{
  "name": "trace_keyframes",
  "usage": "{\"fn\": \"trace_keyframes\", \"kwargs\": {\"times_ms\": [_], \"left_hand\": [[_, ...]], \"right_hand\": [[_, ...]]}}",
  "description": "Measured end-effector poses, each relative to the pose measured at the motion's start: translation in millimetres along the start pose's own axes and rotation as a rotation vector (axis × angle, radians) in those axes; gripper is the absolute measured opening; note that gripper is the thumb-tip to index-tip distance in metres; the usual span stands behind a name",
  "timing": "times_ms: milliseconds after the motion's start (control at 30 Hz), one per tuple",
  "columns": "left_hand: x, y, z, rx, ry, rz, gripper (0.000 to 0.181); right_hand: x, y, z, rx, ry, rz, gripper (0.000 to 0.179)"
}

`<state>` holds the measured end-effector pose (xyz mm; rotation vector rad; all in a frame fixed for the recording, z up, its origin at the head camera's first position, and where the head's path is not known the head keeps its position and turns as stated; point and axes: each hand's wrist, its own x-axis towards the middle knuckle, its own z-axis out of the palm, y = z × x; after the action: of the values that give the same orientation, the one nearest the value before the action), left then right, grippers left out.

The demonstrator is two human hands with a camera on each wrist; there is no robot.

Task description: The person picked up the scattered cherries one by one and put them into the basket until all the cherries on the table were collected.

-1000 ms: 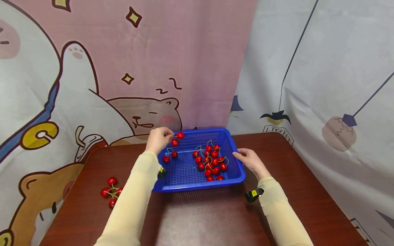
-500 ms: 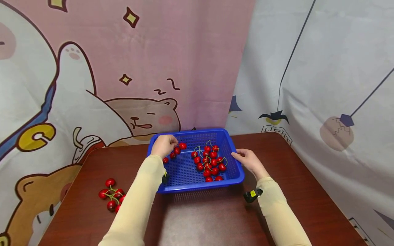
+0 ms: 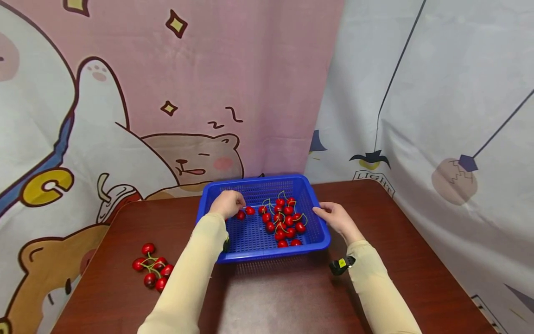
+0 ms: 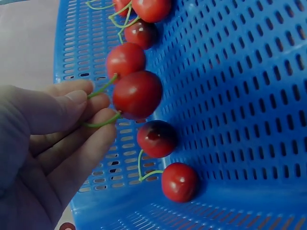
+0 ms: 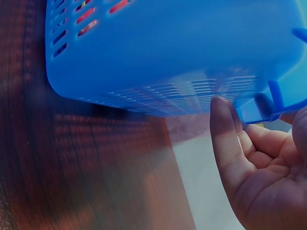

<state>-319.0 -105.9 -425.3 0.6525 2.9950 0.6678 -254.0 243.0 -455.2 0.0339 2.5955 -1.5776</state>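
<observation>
In the head view, a blue plastic basket point(image 3: 267, 256) with slotted walls stands on the table. My left hand point(image 3: 226, 204) is inside its left part and pinches the green stems of a cherry pair point(image 4: 137, 95) between thumb and fingers. Below that pair in the left wrist view lies another joined pair of cherries point(image 4: 180, 182) on the basket floor. A heap of red cherries point(image 3: 288, 221) fills the right part. My right hand point(image 3: 340, 219) grips the right rim, with one finger point(image 5: 223, 127) against the outer wall in the right wrist view.
Several more cherries point(image 3: 149, 280) with stems lie on the brown table point(image 3: 267, 297) left of the basket, partly behind my left sleeve point(image 3: 187, 273). A printed curtain point(image 3: 275, 93) hangs right behind the table's far edge.
My left hand has come down and slightly right into the basket, lowering the cherry pair from rim height toward the basket floor. My right hand keeps its hold on the rim.
</observation>
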Motion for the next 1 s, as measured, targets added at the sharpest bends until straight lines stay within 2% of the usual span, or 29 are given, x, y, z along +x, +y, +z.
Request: {"fn": "trace_keyframes", "kwargs": {"times_ms": [133, 233, 533, 633, 833, 1000], "left_hand": [[0.6, -1.7, 5.0, -0.010, -0.055, -0.027, 0.012], [-0.5, -1.0, 7.4, -0.027, -0.092, -0.076, 0.011], [-3.7, -0.2, 9.6, -0.070, -0.136, -0.151, 0.009], [-4.5, 0.2, 9.8, -0.064, -0.145, -0.151, 0.009], [-6.7, 2.0, 5.9, -0.006, -0.125, -0.095, 0.012], [-9.1, 3.4, -0.7, -0.023, -0.093, -0.088, 0.026]], "right_hand": [[-0.5, 0.1, 0.2, 0.001, 0.002, -0.005, 0.053], [-0.3, 0.4, 0.4, 0.003, 0.001, -0.010, 0.052], [0.4, 0.9, 0.4, -0.003, 0.000, -0.016, 0.051], [0.4, 0.9, 0.6, 0.000, -0.003, -0.016, 0.051], [0.7, 0.6, 0.2, 0.010, -0.003, -0.012, 0.051], [1.1, 0.7, 0.6, 0.013, 0.001, -0.009, 0.050]]}}
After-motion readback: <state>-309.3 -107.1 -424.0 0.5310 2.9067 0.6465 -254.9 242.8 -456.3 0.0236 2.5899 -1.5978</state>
